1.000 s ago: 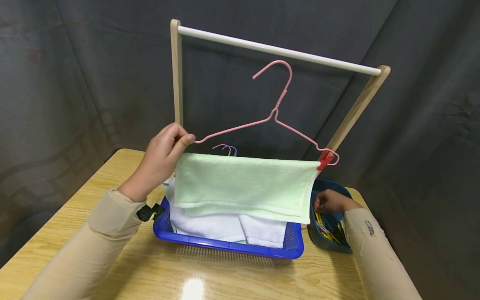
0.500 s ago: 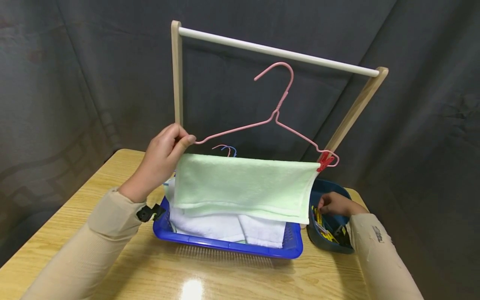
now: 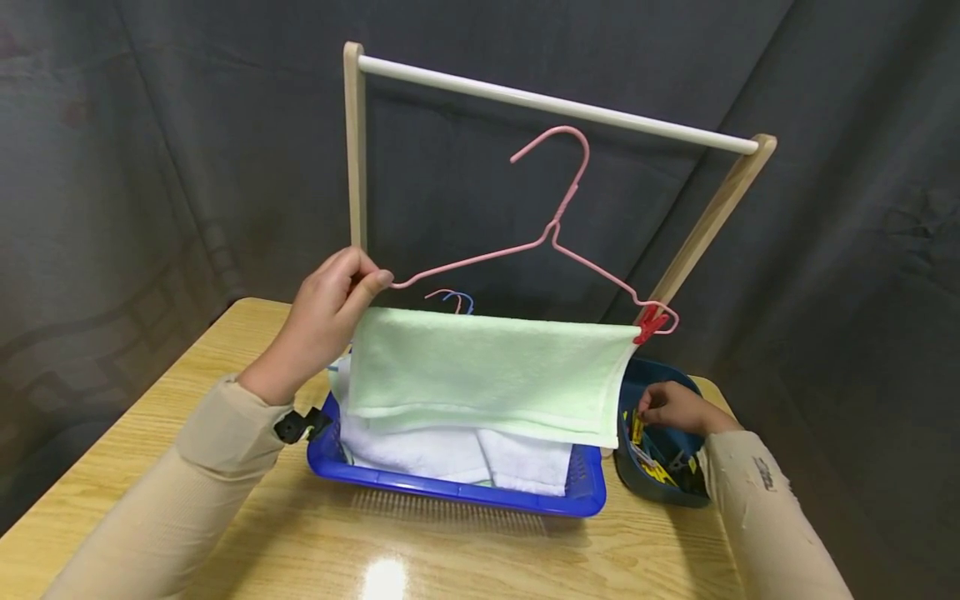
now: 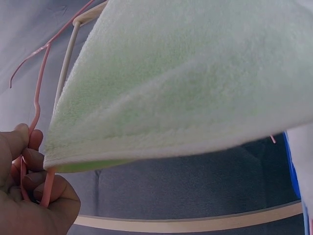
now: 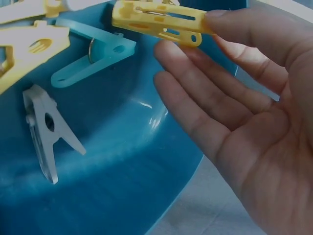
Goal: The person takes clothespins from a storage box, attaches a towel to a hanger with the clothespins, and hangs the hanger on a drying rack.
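My left hand (image 3: 322, 321) grips the left end of a pink hanger (image 3: 468, 258), its wire running between thumb and curled fingers in the left wrist view. Folded over the hanger's lower bar is a pale green towel (image 3: 487, 375). A red clothespin (image 3: 651, 323) clips the towel's right corner to the hanger. My right hand (image 3: 678, 408) is in a dark teal bin (image 3: 663, 492). Between its thumb and fingers it pinches a yellow clothespin (image 5: 156, 19). Near it in the bin lie a turquoise clothespin (image 5: 93, 54) and a grey-white clothespin (image 5: 49, 127).
Behind the hanger stands a rack with a white rod (image 3: 555, 104) and wooden posts (image 3: 356, 150). A blue basket (image 3: 450, 492) holding white towels (image 3: 450, 450) sits below the green towel. Pink and blue hanger hooks (image 3: 459, 298) show behind it. Dark curtain surrounds the wooden table (image 3: 300, 533).
My right hand has shifted slightly right within the bin, and a yellow clothespin now shows at its fingertips. The left hand, hanger and towel have barely moved.
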Demonstrator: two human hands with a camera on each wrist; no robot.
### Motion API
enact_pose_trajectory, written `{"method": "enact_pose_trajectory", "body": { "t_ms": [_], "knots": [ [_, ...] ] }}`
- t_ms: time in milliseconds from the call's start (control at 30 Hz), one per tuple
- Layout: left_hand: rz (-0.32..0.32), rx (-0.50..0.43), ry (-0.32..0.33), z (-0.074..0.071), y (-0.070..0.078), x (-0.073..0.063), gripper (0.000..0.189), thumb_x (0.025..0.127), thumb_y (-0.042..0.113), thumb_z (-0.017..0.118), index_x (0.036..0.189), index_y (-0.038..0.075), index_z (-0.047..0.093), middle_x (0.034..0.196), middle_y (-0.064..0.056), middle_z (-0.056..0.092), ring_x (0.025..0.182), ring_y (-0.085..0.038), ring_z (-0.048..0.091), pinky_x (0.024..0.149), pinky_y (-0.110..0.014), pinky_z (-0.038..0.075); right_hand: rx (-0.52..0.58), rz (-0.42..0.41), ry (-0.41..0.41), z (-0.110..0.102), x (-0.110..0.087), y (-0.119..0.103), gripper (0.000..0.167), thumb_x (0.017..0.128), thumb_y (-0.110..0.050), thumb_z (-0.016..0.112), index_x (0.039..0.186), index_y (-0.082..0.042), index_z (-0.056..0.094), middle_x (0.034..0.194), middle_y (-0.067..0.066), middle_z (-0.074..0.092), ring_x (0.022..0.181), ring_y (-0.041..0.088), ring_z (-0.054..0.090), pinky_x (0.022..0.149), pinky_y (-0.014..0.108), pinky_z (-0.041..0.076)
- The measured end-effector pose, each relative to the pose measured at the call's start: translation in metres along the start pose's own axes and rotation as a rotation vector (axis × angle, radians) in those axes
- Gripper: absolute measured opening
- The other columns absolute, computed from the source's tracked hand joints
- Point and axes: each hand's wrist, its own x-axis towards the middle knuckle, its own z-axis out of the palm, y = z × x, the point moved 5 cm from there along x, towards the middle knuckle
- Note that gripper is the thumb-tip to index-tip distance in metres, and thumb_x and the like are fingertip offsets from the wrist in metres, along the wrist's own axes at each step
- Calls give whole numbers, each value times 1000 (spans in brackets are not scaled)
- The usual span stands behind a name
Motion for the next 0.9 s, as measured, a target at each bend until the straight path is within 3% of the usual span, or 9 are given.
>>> {"method": "enact_pose_trajectory", "body": {
  "t_ms": [400,567,900],
  "knots": [
    [1,1,-6,0,1,1,18,104,15,58,93,1,55,83,-8,46,71,-21,42,62,-29,35,-64,-64,86,-6,-7,-7,4,91,-4,69,90,-1,65,88,8,65,78,22,56,70,34,52],
    [-1,5,0,0,2,0,18,104,14,58,92,1,55,82,-8,46,71,-21,42,62,-29,34,-44,-109,110,-7,-10,-10,6,92,-4,70,93,-1,65,91,8,67,81,22,60,73,34,54],
    [-1,12,10,-1,2,0,18,104,14,58,92,1,56,82,-8,46,70,-21,42,62,-29,34,17,-106,144,-7,-19,-12,23,92,-3,72,111,10,65,97,12,69,87,26,68,79,37,60]
  ]
}}
